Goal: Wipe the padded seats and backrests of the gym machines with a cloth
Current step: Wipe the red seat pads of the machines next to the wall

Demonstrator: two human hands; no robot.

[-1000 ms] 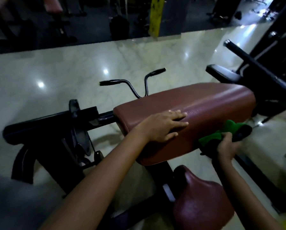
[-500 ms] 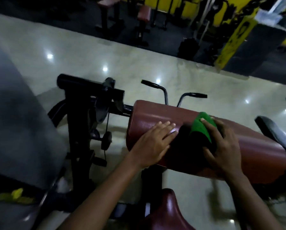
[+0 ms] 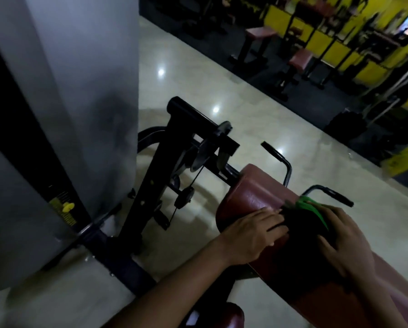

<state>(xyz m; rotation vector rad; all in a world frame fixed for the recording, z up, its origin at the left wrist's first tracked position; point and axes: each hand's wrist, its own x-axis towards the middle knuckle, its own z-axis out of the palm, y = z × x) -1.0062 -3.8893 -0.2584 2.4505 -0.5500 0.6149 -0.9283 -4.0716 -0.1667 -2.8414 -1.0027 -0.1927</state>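
A long maroon padded backrest (image 3: pixel 252 195) runs from the frame's centre toward the lower right. My right hand (image 3: pixel 345 240) lies flat over a green and black cloth (image 3: pixel 307 214) and presses it onto the pad's top, near the left end. My left hand (image 3: pixel 252 233) rests flat on the pad just left of the cloth, its fingers straight and touching the cloth's edge. A second maroon seat pad (image 3: pixel 224 316) shows at the bottom edge, mostly hidden by my left forearm.
The machine's black frame with pulley and cable (image 3: pixel 193 157) stands left of the pad. Two black handles (image 3: pixel 328 192) rise behind it. A grey weight-stack cover (image 3: pixel 79 102) fills the left. Pink benches (image 3: pixel 300 60) and yellow racks stand across the glossy floor.
My right hand has carried the cloth from the pad's lower right side up onto its top and leftward to my left hand. My view has swung to the left.
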